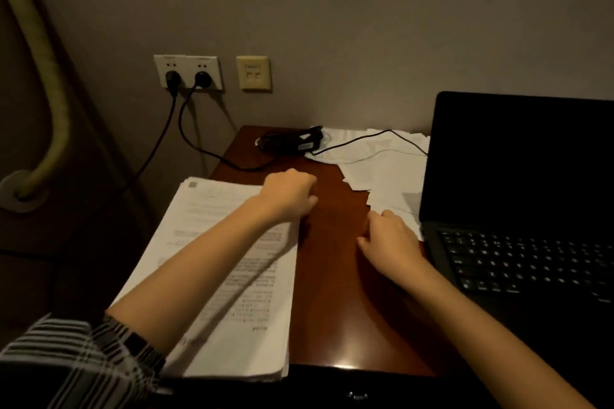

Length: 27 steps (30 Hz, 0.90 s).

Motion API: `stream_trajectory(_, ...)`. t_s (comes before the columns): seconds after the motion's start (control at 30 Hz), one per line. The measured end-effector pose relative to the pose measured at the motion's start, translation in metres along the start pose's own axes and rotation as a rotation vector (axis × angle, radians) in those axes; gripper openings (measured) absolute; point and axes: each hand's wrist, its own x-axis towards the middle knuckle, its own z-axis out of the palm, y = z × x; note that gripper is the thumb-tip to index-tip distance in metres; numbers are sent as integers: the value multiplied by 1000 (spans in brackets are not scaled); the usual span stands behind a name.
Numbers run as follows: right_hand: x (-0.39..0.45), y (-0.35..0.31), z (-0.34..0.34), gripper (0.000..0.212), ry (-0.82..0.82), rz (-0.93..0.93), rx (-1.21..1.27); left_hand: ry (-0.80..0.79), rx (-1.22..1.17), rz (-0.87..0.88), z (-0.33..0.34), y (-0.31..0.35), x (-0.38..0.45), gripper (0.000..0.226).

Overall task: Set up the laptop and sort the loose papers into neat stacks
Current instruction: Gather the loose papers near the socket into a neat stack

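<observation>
A: Grip check, left hand (pixel 288 193)?

B: Fingers curled under into a loose fist, nothing visible between them. It hovers over the far right corner of the paper stack (pixel 229 276); cannot tell whether the knuckles touch the top sheet.

A: Right hand (pixel 390 241)?

B: Fingers bent downward onto the bare wood of the desk (pixel 335 276), thumb pointing left. The fingertips are at the near edge of the loose papers (pixel 382 163). Whether they pinch a sheet: cannot tell, the fingertips are hidden behind the hand.

A: Position of the stack?

B: Left side of the desk, thick, edges fairly square, printed text on top, reaching the near edge. The left forearm crosses over it; a plaid sleeve (pixel 76 362) shows at the lower left.

A: Loose papers?

B: Spread at the far right part of the desk, overlapping at different angles, running up against the left side of the laptop (pixel 518 209).

A: Laptop state?

B: Open, at the right edge of the desk, screen dark, keyboard facing the person.

A: Power?

B: A black power brick (pixel 292 141) with coiled cable lies at the far edge, partly on the loose papers. One thin cable (pixel 365 138) runs from it across the papers toward the laptop. Two plugs sit in the wall socket (pixel 187 72) above the desk's far left corner, with a smaller beige plate (pixel 253 73) just beside it.
</observation>
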Motion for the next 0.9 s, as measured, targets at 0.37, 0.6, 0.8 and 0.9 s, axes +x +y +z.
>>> stream_trajectory(0.37,77,2,31,32,375,-390,-319,143,-338,-100,61,-9,51,20)
stream_trajectory(0.6,173,-26,29,29,169,-286,-337,201,-608,-166,69,-21,56,18)
stream_trajectory(0.8,233,-37,23,32,-45,-285,-355,235,-851,-252,74,-27,58,16)
stream_trajectory(0.9,245,-42,18,41,-122,-282,-396,234,-869,-258,75,-28,58,16)
